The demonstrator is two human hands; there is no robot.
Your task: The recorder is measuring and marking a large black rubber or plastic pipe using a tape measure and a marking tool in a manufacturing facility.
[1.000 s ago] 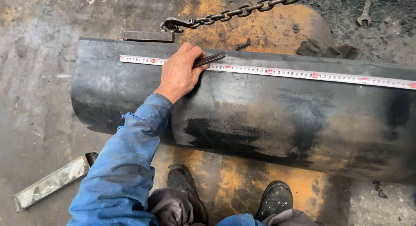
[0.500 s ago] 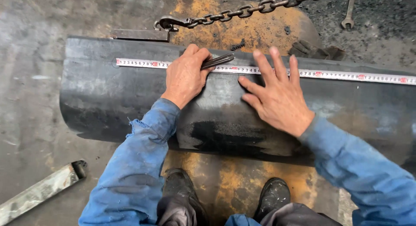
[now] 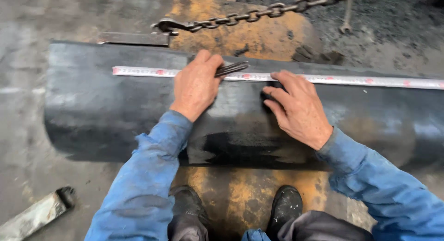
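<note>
A large black curved steel plate (image 3: 106,111) lies across a yellow-stained floor. A white measuring tape (image 3: 360,80) runs along its top from left to right. My left hand (image 3: 196,86) rests on the plate over the tape and grips a thin dark metal marking tool (image 3: 232,68) that points right. My right hand (image 3: 296,107) presses on the plate just below the tape, fingers bent, with the index fingertip touching the tape. It holds nothing. Both arms wear blue sleeves.
A heavy chain with a hook (image 3: 231,18) lies behind the plate. A flat steel piece (image 3: 134,38) sits at the plate's far left edge. A grey metal bar (image 3: 34,215) lies on the floor at bottom left. My black shoes (image 3: 284,206) stand below the plate.
My right hand came into view, laid flat on the plate, then curled its fingers and slid up to the tape. My left hand stayed on the tape with the tool.
</note>
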